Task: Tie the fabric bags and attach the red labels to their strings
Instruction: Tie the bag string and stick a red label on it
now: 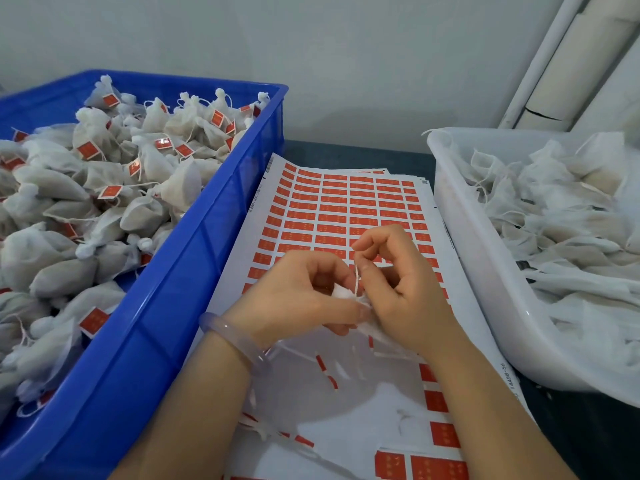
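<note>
A small white fabric bag (346, 294) sits between my two hands, mostly hidden by them, above a sheet of red labels (332, 216). My left hand (298, 296) grips the bag's gathered top with curled fingers. My right hand (398, 275) pinches the bag's thin white string (356, 275) between thumb and fingers, the string running up from the bag. A pale bracelet circles my left wrist.
A blue crate (194, 244) on the left is heaped with tied bags carrying red labels. A white tub (485, 271) on the right holds untied bags. Label sheets cover the table between them; the near part is peeled. White pipes stand at the back right.
</note>
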`<state>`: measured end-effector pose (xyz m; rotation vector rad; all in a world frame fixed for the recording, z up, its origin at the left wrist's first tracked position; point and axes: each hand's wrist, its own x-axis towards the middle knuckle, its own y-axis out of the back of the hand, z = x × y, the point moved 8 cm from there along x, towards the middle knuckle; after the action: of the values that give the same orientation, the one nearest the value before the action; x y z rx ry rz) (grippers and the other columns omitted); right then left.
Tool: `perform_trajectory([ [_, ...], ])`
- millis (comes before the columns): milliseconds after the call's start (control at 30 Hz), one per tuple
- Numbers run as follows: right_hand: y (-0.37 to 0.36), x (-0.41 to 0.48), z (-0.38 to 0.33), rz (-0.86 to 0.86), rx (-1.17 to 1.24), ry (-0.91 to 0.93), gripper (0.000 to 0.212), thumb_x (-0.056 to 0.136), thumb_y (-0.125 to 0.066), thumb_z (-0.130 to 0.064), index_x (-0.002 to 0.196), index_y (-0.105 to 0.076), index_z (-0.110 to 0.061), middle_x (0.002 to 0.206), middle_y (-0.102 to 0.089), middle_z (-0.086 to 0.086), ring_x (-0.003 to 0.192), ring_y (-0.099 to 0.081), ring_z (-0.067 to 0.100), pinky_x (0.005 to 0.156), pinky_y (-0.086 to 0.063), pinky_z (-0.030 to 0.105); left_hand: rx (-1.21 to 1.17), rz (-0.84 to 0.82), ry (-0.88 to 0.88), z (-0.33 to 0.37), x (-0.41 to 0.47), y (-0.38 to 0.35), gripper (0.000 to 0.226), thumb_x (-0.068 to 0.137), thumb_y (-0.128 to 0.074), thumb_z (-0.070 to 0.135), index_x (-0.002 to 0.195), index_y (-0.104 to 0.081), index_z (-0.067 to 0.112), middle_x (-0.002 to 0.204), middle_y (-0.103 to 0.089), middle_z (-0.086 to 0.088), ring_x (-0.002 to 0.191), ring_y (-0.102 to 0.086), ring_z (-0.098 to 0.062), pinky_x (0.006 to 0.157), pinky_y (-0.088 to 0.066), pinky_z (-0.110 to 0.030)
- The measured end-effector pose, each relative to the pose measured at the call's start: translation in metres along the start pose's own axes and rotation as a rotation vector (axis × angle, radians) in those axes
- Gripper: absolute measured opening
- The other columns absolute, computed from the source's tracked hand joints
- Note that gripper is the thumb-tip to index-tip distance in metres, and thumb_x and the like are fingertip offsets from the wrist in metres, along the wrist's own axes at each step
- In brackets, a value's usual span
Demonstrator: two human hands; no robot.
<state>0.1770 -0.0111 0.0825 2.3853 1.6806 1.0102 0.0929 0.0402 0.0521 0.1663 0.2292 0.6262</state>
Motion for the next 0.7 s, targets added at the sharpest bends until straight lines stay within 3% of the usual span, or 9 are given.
perform_trajectory([
  [133,0.000,0.000,0.001,-0.062,0.031,-0.033,0.020,0.085,-0.046,-0.016,0.092,-0.048,-0.034,0.083,-0.053,-0.015,0.072,-0.057,0.006,0.058,-0.047,0.012,0.049,0.007,0.059,-0.005,0.000,0.003,0.014,0.074,-0.072,0.004,0.085,-0.066,0.011,0.076,-0.071,-0.010,0.062,-0.069,-0.018,0.058,-0.055,-0.024],
  [233,-0.002,-0.002,0.005,-0.096,0.029,-0.066,0.022,0.087,-0.049,-0.014,0.093,-0.048,-0.035,0.084,-0.054,-0.016,0.078,-0.058,0.007,0.062,-0.049,0.012,0.113,0.048,0.058,-0.007,0.001,0.007,0.012,0.076,-0.071,0.005,0.085,-0.067,0.011,0.074,-0.070,-0.011,0.058,-0.066,-0.015,0.056,-0.054,-0.025],
  [367,-0.004,-0.002,0.009,-0.099,0.018,-0.094,0.031,0.092,-0.050,-0.004,0.094,-0.048,-0.035,0.086,-0.054,-0.015,0.077,-0.060,0.006,0.059,-0.050,0.014,0.040,0.009,-0.003,-0.001,-0.001,0.000,0.021,0.072,-0.076,0.009,0.089,-0.066,0.009,0.082,-0.070,-0.009,0.066,-0.070,-0.019,0.058,-0.055,-0.025],
  [500,-0.001,-0.001,0.010,-0.086,0.040,-0.113,0.033,0.091,-0.050,-0.002,0.093,-0.048,-0.035,0.086,-0.055,-0.014,0.085,-0.059,0.004,0.062,-0.048,0.012,0.004,0.003,0.012,-0.001,0.000,0.000,0.015,0.074,-0.074,0.010,0.087,-0.067,0.011,0.076,-0.072,-0.008,0.064,-0.070,-0.019,0.057,-0.055,-0.023],
  [700,0.002,-0.001,0.011,-0.115,0.056,-0.146,0.030,0.090,-0.052,-0.001,0.095,-0.050,-0.031,0.077,-0.055,-0.012,0.077,-0.058,0.003,0.062,-0.046,0.012,0.081,0.000,0.054,-0.006,0.001,0.003,0.011,0.077,-0.070,0.006,0.084,-0.067,0.014,0.072,-0.070,-0.010,0.058,-0.068,-0.016,0.056,-0.055,-0.025],
])
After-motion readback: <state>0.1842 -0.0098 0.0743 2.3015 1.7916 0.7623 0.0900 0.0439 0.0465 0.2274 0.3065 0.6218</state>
